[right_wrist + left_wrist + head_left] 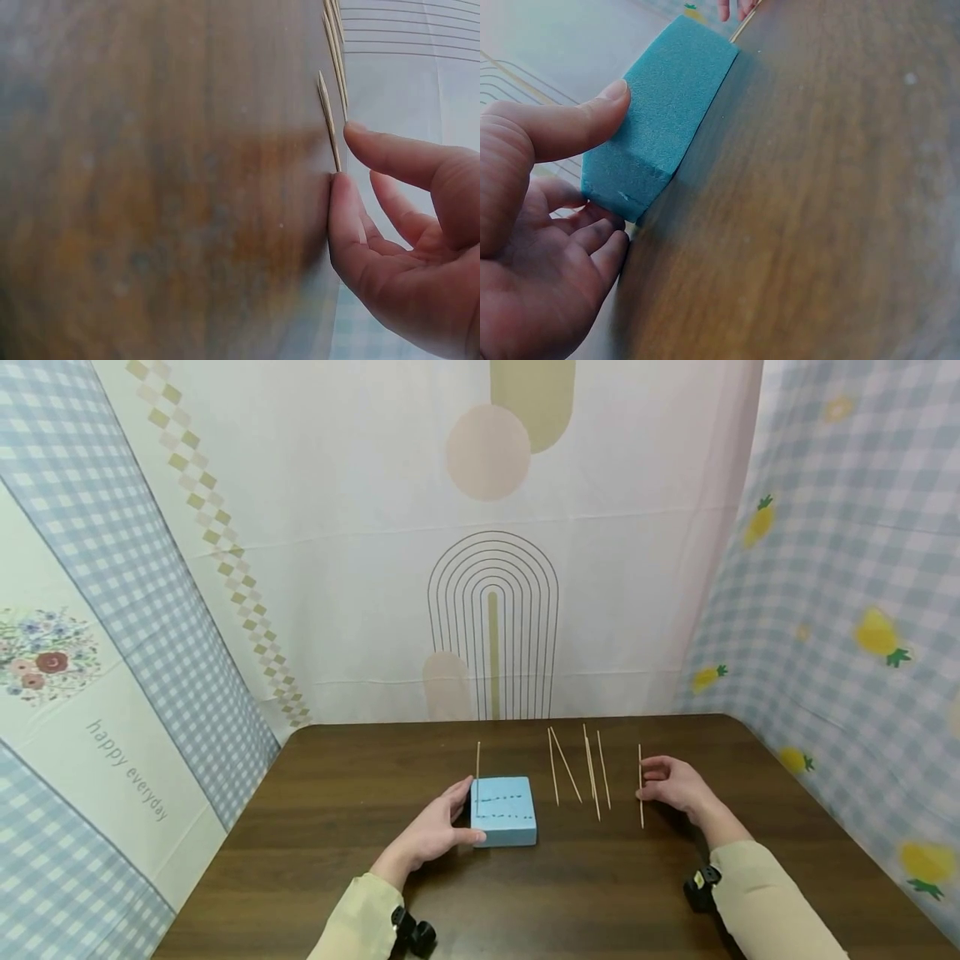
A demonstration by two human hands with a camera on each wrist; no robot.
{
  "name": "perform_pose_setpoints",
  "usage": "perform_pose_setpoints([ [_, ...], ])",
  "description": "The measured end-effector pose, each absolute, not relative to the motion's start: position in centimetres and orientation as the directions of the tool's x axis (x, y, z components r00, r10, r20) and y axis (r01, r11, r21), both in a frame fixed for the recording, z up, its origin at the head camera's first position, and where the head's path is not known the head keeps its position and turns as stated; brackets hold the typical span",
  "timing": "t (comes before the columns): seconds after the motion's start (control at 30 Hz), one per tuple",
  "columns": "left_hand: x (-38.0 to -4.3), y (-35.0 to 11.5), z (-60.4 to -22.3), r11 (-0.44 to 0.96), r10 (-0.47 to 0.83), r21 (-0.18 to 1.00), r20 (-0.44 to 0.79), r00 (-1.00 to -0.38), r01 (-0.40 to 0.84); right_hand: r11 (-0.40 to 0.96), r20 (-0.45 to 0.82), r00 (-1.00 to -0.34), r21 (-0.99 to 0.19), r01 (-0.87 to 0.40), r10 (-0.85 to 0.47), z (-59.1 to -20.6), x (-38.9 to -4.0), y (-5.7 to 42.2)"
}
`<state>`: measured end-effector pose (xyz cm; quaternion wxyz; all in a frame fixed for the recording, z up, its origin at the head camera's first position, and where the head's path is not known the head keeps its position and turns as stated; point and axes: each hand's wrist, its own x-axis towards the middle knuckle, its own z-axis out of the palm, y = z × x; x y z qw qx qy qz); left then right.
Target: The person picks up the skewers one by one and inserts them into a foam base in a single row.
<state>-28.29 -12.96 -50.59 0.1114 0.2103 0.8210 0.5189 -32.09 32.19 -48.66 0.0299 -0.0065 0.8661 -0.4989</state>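
Observation:
A light blue foam block [504, 810] with two rows of dark marks on top rests on the table. My left hand [435, 831] grips its left side, thumb on the front face and fingers around the far left corner. One thin wooden stick [478, 764] stands upright at the block's left edge. Over to the right, my right hand [678, 789] touches a single pointed stick [328, 112] lying on the table. Thumb and fingertips are apart there, with no clear pinch around it.
Several more wooden sticks [554, 777] lie loosely spread between the block and my right hand. The dark wooden table [570, 893] ends at a patterned cloth backdrop [360, 610], with checked cloth [840, 610] along the right side.

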Motion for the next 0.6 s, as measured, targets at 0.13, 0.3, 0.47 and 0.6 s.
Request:
perform_pose_setpoints([
  [0.13, -28.27, -12.97, -50.57, 0.364, 0.463, 0.903, 0.036, -0.885, 0.227, 0.541, -0.042, -0.999, -0.841, 0.017, -0.034, -48.67, -32.10, 32.16],
  [0.3, -28.24, -13.06, -50.61, 0.357, 0.470, 0.906, 0.036, -0.882, 0.227, 0.579, -0.057, -0.998, -0.814, 0.032, -0.025, -48.74, -32.16, 31.92],
  [0.47, -28.29, -13.05, -50.57, 0.357, 0.474, 0.905, 0.037, -0.880, 0.230, 0.593, -0.057, -0.998, -0.804, 0.041, -0.008, -48.72, -32.15, 31.74],
  [0.6, -28.25, -13.02, -50.39, 0.353, 0.473, 0.907, 0.039, -0.880, 0.230, 0.556, -0.076, -0.997, -0.829, 0.058, -0.010, -48.51, -32.12, 31.59],
])
